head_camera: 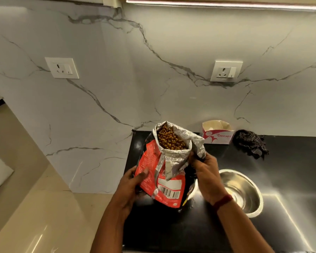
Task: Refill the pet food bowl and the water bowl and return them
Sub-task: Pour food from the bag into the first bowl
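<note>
An open red pet food bag [167, 181] with a silver foil lining stands upright on the black counter [171, 229]. Brown kibble [169, 138] fills its mouth. My left hand [133, 187] grips the bag's left side low down. The bag's right edge, near the top, is held by my right hand [205, 172], which wears a red wrist thread. An empty steel bowl [243, 190] sits on the counter just right of the bag, partly behind my right wrist. A second bowl is not visible.
A white and pink cardboard box [218, 133] stands against the marble wall behind the bag. A dark checked cloth [250, 143] lies to its right. Two wall sockets [226, 71] sit above. The counter's left edge drops to a beige tiled floor [35, 207].
</note>
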